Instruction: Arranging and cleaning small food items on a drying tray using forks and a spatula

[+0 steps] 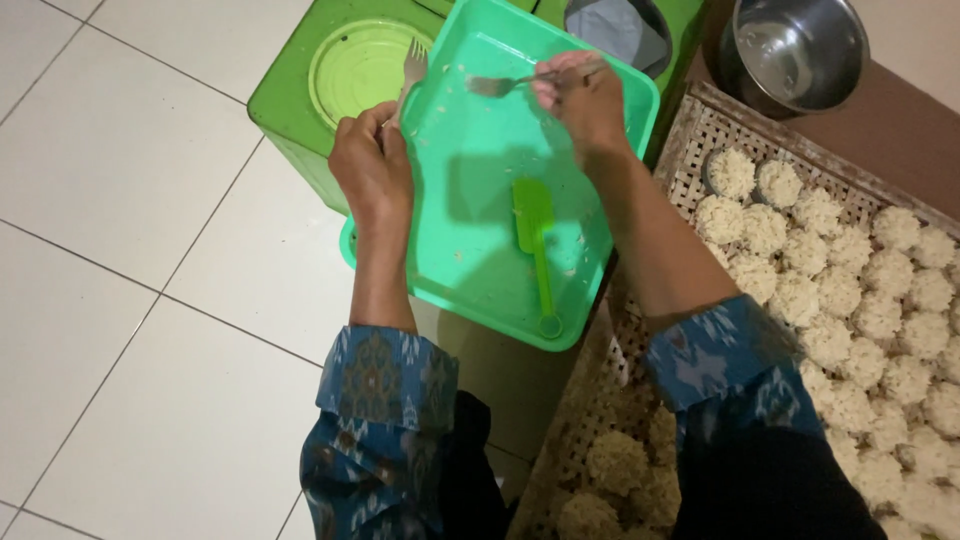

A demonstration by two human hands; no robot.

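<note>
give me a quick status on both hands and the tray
Left hand grips fork. Right hand holds second fork over green tray. Spatula lies inside.

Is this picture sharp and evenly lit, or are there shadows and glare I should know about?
Head view: fairly sharp in the middle, where the right hand holds a fork over the green tray; the hands cast soft shadows on the tray around the green spatula; the steel bowl shows bright glare; the sleeves at the bottom edge look dark and softer.
</note>
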